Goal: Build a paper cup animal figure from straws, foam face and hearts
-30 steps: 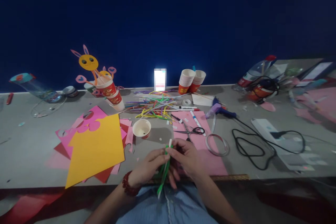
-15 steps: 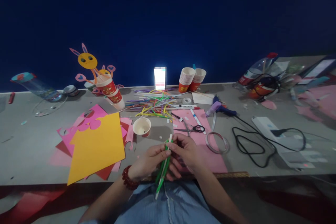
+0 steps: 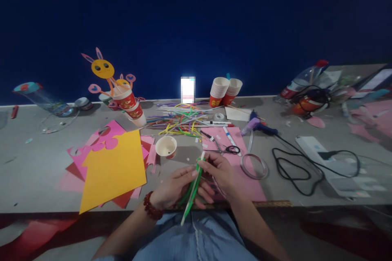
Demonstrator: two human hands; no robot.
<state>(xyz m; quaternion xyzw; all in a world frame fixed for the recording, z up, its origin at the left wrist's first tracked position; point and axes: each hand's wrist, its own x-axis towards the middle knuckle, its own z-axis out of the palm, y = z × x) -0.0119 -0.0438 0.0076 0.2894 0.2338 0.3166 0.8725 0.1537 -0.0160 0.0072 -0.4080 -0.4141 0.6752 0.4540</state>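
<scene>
Close to the table's front edge, my left hand (image 3: 176,187) holds a bundle of green and white pipe cleaners (image 3: 192,192), thumb on top and fingers beneath. My right hand (image 3: 219,173) pinches the upper end of the same bundle, just below its white tip. The strips slant down toward my lap. A white paper cup (image 3: 165,147) stands beyond my left hand. Black-handled scissors (image 3: 232,149) and markers rest on a pink sheet (image 3: 249,179) beside my right hand.
Colored pipe cleaners (image 3: 180,120) lie behind the cup. Yellow paper (image 3: 114,171) covers pink and red sheets at left. Decorated cups (image 3: 124,98) stand behind them. Stacked cups (image 3: 218,89), a glue gun (image 3: 263,127) and a power strip (image 3: 324,167) are further right.
The lower ends of the bundle have shifted and spread slightly between my hands. The upper end has moved a little to the right and up with my right hand.
</scene>
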